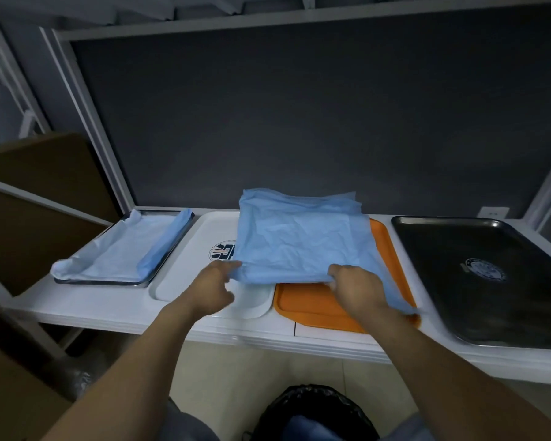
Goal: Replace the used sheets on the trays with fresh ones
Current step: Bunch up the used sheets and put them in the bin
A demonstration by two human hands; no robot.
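Plain workroom or storeroom. A white bench (109, 308) in a pale metal frame (86, 100) backs onto a dark grey panel (299, 122) and carries a row of serving trays: a steel tray (102, 282), a white tray (188, 256), an orange tray (315, 307) and a dark metal tray (458, 249), with a thin, disposable-looking blue sheet (299, 237) above them. Cardboard boxes (45, 192) stand at the left; a tiled floor (229, 370) and a black-lined bin (315, 405) lie below.

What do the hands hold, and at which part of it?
The blue sheet. The left hand has its grip on the near left corner, the right hand on the near edge.
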